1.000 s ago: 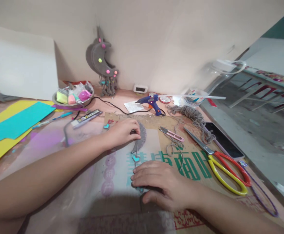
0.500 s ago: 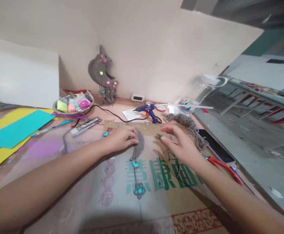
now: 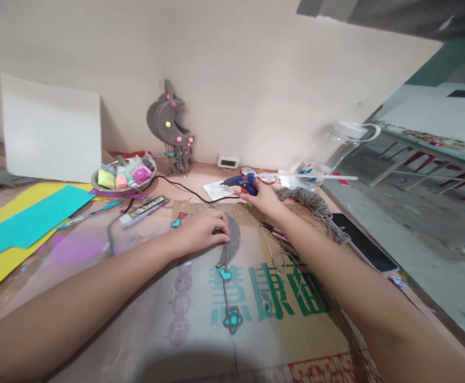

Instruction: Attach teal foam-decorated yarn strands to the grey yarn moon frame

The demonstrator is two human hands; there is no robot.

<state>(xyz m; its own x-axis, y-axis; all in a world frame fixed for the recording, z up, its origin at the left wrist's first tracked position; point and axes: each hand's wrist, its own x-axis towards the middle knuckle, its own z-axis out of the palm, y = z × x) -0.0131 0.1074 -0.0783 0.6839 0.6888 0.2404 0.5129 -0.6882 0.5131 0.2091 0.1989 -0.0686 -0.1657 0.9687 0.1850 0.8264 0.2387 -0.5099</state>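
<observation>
Right hand (image 3: 261, 198) closes around the handle of the glue gun (image 3: 241, 182) near the table's (image 3: 200, 173) far edge, its nozzle pointing left. Left hand (image 3: 200, 231), nearer the body, presses flat on the grey crescent (image 3: 232, 242) on the cardboard (image 3: 296, 324).

Matt felt and card beside glossy plastic.

The grey crescent (image 3: 232, 239) looks like matt felt, lying on rough printed cardboard (image 3: 280, 298). At its 1 o'clock the glue gun (image 3: 243, 182) is smooth blue plastic; at 3 o'clock fuzzy grey yarn (image 3: 312, 205) and a glossy black phone (image 3: 362, 242).
</observation>
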